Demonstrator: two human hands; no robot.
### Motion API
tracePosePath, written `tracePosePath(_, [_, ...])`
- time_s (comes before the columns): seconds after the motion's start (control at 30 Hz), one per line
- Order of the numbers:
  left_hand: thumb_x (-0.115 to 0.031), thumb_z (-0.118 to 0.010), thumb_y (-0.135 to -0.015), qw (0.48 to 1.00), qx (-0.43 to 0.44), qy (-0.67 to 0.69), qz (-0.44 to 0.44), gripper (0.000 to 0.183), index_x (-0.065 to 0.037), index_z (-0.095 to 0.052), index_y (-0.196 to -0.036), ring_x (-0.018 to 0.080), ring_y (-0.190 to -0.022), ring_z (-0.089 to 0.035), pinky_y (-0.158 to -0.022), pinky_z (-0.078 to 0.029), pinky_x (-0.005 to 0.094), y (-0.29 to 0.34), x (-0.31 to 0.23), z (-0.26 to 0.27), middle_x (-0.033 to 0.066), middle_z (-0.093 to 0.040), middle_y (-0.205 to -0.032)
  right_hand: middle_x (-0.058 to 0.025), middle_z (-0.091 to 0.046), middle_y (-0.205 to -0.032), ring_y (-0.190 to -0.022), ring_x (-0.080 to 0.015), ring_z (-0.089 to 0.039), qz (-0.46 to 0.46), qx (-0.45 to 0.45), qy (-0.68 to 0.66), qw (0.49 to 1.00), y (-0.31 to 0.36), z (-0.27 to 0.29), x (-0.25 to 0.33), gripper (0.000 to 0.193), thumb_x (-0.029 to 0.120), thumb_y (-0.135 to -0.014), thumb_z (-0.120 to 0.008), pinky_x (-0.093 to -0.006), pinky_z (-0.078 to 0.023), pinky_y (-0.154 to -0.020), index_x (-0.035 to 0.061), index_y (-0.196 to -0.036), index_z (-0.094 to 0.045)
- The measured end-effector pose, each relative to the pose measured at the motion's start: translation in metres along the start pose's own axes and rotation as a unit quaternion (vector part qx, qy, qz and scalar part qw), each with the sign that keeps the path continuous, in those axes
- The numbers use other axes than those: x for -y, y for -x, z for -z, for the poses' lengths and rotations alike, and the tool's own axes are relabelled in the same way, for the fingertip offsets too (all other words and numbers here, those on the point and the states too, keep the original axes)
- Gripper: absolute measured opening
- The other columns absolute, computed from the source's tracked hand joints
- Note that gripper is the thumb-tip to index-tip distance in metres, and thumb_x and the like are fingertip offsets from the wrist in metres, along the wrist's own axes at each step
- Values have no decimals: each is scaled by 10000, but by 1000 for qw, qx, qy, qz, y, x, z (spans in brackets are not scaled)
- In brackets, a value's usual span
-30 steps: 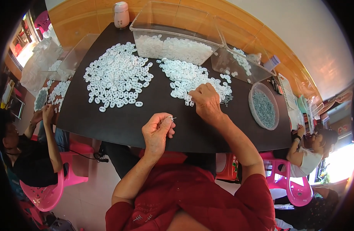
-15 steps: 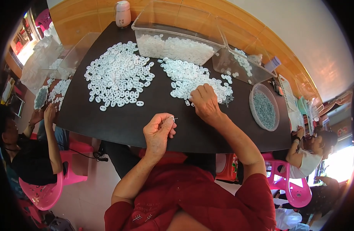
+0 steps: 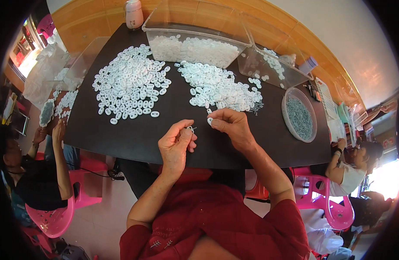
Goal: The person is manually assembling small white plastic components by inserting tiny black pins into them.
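Observation:
Near the table's front edge, my left hand [image 3: 173, 149] pinches a small white piece [image 3: 190, 128] between thumb and fingers, and a thin grey screw-like pin [image 3: 195, 128] sticks out of it. Close by on the right, my right hand [image 3: 235, 129] is closed on a white oval two-hole plastic piece [image 3: 210, 121]. The two held pieces are apart. Beyond my right hand lies a heap of white pieces [image 3: 217, 86], with a few grey pins [image 3: 257, 107] at its right edge. A second heap of white oval two-hole pieces [image 3: 130, 82] spreads on the left.
A clear bin [image 3: 243, 42] of white pieces stands at the back, beside a smaller clear box [image 3: 269, 77]. At right is a round tub [image 3: 286, 119] of grey pins. A pink flask [image 3: 134, 15] stands at back left. People [image 3: 39, 182] sit on both sides.
My right hand has drawn back from the right heap toward my left hand, with a white oval piece now showing in its fingers. My left hand keeps its white piece.

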State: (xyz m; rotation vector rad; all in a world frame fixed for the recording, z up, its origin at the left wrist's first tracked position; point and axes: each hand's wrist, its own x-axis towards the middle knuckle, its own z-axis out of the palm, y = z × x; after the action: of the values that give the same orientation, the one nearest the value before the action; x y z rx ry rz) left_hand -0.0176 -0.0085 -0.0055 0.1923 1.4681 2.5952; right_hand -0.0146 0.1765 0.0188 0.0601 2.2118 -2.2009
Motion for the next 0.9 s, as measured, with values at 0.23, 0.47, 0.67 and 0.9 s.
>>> tracePosePath(0.23, [-69, -563, -896, 999, 14, -19, 36, 172, 38, -587, -1028, 89, -576, -555, -487, -429, 199, 4, -6, -3, 84, -620, -758, 3, -625, -798, -712, -53, -532, -18, 10, -39, 999, 11, -14, 8, 189, 111, -827, -639, -190, -387, -615, 25, -994, -662])
tracePosePath(0.47, [-89, -574, -895, 999, 28, -21, 40, 193, 38, -574, -1040, 97, -569, -561, -494, -441, 205, 9, -8, -7, 88, -624, -757, 11, -625, -807, -727, -39, -524, 43, -2, -56, 997, 15, -21, 3, 184, 39, -834, -628, -189, -394, -631, 20, -1015, -659])
tracePosePath(0.67, [-78, -557, -905, 998, 46, -10, 28, 212, 43, -579, -1078, 78, -599, -565, -505, -432, 183, 11, -7, -8, 84, -631, -792, 7, -609, -763, -695, -43, -515, 30, -2, -36, 999, 20, -25, 5, 152, 84, -862, -611, -191, -397, -601, 14, -989, -657])
tracePosePath(0.9, [-67, -576, -884, 996, 40, 29, 71, 189, 69, -598, -1014, 123, -559, -577, -466, -457, 221, 14, -5, -10, 117, -643, -779, 16, -568, -698, -603, -32, -463, -6, -48, -35, 998, 25, -34, -2, 175, 168, -900, -587, -180, -380, -524, 7, -840, -618])
